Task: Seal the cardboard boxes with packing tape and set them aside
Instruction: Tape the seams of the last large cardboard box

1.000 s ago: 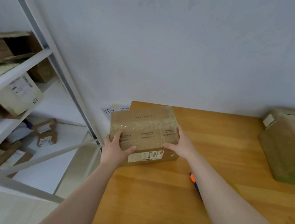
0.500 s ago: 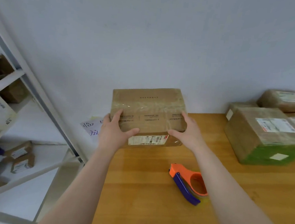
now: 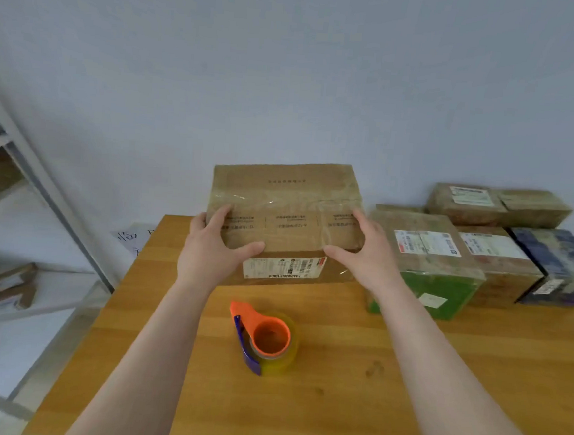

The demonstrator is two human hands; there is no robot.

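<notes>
A brown cardboard box [image 3: 287,196] with clear tape across its top and a white label on its near side is held just above the wooden table [image 3: 332,409], near the table's far edge. My left hand [image 3: 209,249] grips its left near corner, thumb on the front face. My right hand [image 3: 367,254] grips its right near corner the same way. An orange and purple tape dispenser [image 3: 264,339] with a roll of clear tape lies on the table below the box, between my forearms.
Several taped boxes stand at the right: a green-sided box [image 3: 426,262], a brown one [image 3: 496,264], a dark blue one [image 3: 560,266] and a flat one [image 3: 496,204] behind. A metal shelf rack [image 3: 40,194] with small boxes stands left. A wall is close behind.
The box has been lifted and carried to the right toward the stacked boxes, both hands still gripping it. The view swung right, and the tape dispenser and more of the boxes came into sight.
</notes>
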